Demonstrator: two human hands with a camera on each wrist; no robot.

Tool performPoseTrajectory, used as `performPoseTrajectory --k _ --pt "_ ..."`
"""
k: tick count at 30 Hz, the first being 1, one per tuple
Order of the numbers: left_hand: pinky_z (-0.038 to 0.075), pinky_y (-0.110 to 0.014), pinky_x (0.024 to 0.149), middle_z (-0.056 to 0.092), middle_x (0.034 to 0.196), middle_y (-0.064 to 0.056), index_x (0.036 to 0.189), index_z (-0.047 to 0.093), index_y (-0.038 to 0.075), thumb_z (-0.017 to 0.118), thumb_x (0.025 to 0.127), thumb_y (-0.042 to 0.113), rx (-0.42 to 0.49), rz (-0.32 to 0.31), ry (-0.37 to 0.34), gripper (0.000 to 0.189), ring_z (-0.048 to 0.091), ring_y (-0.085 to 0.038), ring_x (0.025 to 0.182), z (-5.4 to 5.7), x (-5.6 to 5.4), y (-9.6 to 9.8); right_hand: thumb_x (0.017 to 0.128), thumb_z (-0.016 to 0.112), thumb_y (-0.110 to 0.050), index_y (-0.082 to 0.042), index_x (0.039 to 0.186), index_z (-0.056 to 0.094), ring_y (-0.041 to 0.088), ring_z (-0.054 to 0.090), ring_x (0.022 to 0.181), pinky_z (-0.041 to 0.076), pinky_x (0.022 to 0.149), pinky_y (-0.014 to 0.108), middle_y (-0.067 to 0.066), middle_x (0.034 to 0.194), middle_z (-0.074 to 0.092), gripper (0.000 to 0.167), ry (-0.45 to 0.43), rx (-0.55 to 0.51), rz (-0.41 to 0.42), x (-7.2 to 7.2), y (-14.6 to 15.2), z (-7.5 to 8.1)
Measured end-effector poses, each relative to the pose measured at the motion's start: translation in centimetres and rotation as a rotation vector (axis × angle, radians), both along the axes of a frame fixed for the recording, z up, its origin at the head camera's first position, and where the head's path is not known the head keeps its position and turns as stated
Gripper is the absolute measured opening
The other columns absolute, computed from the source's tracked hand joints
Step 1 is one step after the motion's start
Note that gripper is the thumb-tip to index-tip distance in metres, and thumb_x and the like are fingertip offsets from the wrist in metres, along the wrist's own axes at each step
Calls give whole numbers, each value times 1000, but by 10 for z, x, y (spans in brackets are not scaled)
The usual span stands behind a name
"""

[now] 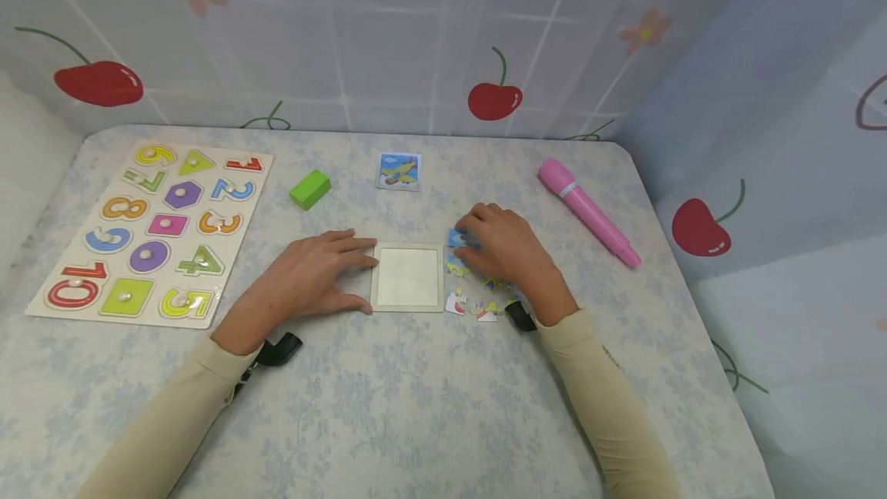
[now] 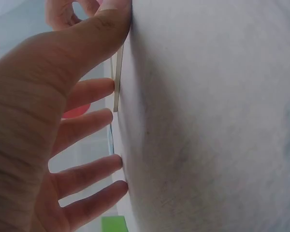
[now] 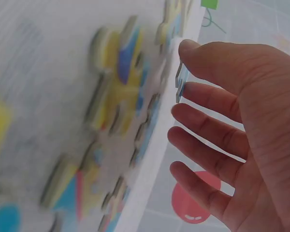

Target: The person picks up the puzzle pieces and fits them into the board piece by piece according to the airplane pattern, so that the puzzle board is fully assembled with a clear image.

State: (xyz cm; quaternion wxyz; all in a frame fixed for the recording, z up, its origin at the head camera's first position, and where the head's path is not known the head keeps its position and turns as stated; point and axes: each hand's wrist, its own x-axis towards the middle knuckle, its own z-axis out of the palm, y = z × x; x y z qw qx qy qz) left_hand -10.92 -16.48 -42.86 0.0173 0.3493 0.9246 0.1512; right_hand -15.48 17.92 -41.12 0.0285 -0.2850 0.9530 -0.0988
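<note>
A shallow square puzzle frame with a pale, bare inside lies flat on the table. My left hand rests at its left side, fingers spread and fairly straight, with thumb and index at the frame's edge. To the right of the frame, my right hand reaches over several loose jigsaw pieces. Between its thumb and index finger it pinches a small blue jigsaw piece, while the other fingers stay extended. The hand partly hides the pieces beneath it in the head view.
Behind the frame lies a small square airplane picture. A green block sits left of it. The number-and-shape peg board occupies the left side. A pink marker-like stick lies at the right. A patterned curtain hangs behind the table.
</note>
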Motion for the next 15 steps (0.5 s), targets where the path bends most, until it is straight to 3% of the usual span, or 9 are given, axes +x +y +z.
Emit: performPoseTrajectory --k 15 --pt "53 -57 108 64 153 -1 135 77 18 92 78 62 14 -20 2 74 55 -37 145 -3 -2 -2 99 80 -34 -12 129 75 26 64 112 56 95 46 5 123 68 38 20 24 75 3 -35 10"
